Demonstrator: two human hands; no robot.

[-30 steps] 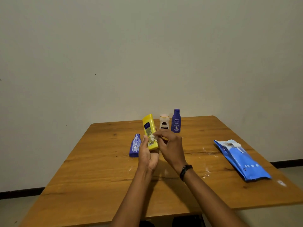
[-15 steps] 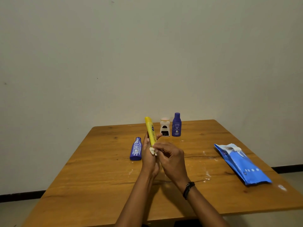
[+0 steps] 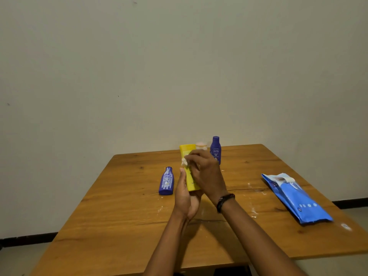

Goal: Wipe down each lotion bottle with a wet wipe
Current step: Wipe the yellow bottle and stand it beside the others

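My left hand holds a yellow lotion bottle upright above the middle of the wooden table. My right hand presses a crumpled white wet wipe against the bottle's upper left side. A dark blue bottle lies flat to the left of my hands. Another dark blue bottle stands upright at the back. Beside it, a small white bottle shows only its top behind the yellow one.
A blue pack of wet wipes lies on the right side of the table, flap at its far end. White smears and specks mark the wood near the middle. A plain wall stands close behind the table's far edge.
The yellow bottle has turned in my left hand, from edge-on to its broad face showing. My right hand with the wipe has slid up from the bottle's lower part to its upper part.
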